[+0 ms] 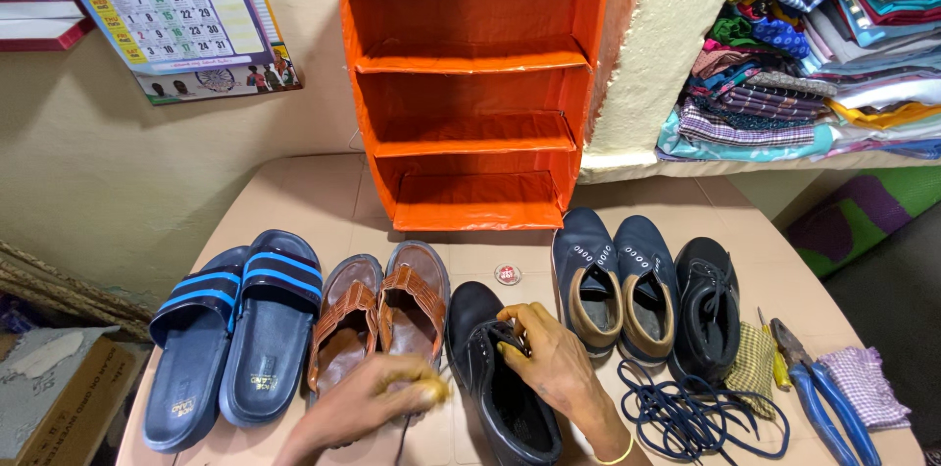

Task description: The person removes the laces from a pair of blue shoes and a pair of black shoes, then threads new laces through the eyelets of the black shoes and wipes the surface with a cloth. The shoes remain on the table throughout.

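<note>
A black lace-up shoe lies toe-away on the beige table, front centre. My right hand grips the shoe at its tongue and opening, fingers curled inside. My left hand sits just left of the shoe, over the heels of the brown sandals. It is closed on a small yellowish object that is blurred; I cannot tell whether it is a brush or a sponge. The object is next to the shoe's left side.
Blue striped slides lie far left. Right of my hands are a navy shoe pair, a second black shoe, loose navy laces, checked cloths, blue-handled pliers and a small round tin. An orange shelf unit stands behind.
</note>
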